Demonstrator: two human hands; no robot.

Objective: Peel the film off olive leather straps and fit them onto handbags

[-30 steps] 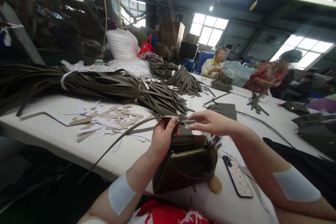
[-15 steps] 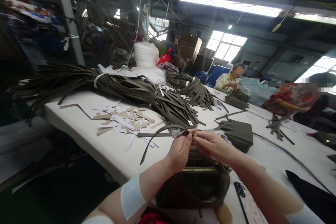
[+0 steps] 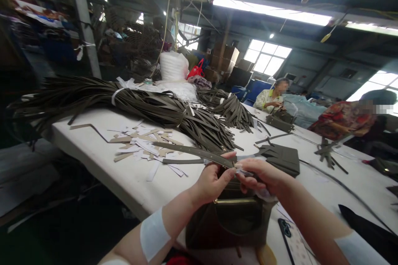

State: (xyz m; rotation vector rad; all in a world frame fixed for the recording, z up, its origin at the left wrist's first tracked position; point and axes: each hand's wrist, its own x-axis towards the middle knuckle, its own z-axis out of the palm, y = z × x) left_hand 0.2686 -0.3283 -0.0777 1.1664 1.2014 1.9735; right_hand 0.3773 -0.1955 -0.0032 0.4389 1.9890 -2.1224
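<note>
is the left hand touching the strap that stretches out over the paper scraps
Touching: in the head view, the strap runs into the left hand and is gripped between its thumb and fingers.

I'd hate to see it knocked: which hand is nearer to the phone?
Right. The right hand is beyond the phone and to its left; the left hand is farther left, past the right one.

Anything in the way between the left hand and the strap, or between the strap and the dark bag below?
Nothing visible separates the left hand from the strap, which it grips. Toward the dark bag, that hand and the right hand hide part of its top, so that stretch is unclear.
</note>
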